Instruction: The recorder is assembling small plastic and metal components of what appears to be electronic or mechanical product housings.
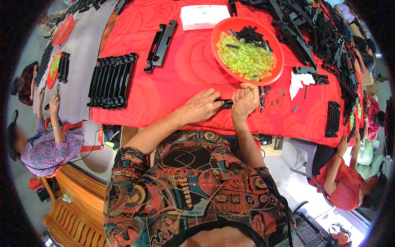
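Note:
Near the front edge of the red-covered table, my left hand (201,106) is closed around one end of a black plastic part (225,103). Only a short stretch of that part shows between my hands. My right hand (245,101) is curled into a fist against its other end, and whatever lies inside those fingers is hidden. Just beyond the right hand, a red bowl (279,70) holds yellow-green translucent pieces (247,59) and small black pieces (251,36). To the left, one long black bracket (160,46) lies alone, beside a row of similar black brackets (112,81).
A white box (204,17) stands behind the bowl. Crumpled white tissue (300,84) and small black scraps (281,94) lie to the right. A large heap of black parts (308,33) fills the far right. People sit at work on the left (51,148) and right (339,177).

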A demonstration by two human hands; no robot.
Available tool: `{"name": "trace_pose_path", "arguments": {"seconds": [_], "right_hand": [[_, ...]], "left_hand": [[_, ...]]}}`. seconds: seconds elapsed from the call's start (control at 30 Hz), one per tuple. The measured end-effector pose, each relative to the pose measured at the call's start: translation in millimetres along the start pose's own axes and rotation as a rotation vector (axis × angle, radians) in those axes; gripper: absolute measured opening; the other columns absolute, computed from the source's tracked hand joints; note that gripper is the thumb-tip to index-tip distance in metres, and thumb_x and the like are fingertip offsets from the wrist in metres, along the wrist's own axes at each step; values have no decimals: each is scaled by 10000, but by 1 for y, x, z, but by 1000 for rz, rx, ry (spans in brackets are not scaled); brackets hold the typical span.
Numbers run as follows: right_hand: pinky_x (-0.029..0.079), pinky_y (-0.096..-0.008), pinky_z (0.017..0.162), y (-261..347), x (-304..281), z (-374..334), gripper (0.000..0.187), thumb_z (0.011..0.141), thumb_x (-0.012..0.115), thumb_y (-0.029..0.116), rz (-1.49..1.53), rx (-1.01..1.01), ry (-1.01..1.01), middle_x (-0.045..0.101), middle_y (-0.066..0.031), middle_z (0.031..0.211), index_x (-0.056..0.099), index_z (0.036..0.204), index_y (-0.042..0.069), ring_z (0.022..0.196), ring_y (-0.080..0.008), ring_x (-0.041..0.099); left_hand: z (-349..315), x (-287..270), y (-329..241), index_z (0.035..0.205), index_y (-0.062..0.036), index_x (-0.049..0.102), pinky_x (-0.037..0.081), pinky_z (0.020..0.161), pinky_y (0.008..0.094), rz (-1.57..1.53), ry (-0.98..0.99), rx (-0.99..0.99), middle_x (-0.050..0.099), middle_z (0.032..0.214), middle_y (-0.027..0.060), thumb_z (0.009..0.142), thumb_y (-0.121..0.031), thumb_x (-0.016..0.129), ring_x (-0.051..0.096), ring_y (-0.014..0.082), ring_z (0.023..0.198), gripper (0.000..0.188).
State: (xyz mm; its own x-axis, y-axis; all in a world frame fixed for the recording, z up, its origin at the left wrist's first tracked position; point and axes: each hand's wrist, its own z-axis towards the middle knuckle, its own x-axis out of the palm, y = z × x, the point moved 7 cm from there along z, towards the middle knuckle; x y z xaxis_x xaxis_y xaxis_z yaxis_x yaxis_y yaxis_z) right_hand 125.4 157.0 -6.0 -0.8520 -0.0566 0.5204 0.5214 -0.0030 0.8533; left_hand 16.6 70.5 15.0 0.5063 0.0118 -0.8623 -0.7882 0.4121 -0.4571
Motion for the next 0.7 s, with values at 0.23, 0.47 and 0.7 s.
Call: {"name": "trace_pose_path", "arguments": {"seconds": [0.23,0.47,0.7], "right_hand": [[268,-231,361,0,6,2,189,857,341,27,-72,-50,106,325,37,560,525,850,-17,419,-49,285],[242,-231,340,4,4,6,160,875,359,38,14,-45,12,291,34,540,507,859,-20,389,-55,252],[247,-224,343,3,4,-1,157,873,356,31,3,-87,45,287,32,537,501,876,-30,391,-53,256]], "left_hand": [[1,3,2,985,-39,651,459,760,398,0,-22,-10,505,879,102,794,-148,599,503,279,903,227],[-6,1,-2,808,-26,602,471,726,407,83,-158,40,536,852,111,770,-138,618,535,287,833,120],[-11,-5,-6,775,-48,578,455,711,384,165,-229,50,577,932,89,733,-137,668,537,260,854,133]]}}
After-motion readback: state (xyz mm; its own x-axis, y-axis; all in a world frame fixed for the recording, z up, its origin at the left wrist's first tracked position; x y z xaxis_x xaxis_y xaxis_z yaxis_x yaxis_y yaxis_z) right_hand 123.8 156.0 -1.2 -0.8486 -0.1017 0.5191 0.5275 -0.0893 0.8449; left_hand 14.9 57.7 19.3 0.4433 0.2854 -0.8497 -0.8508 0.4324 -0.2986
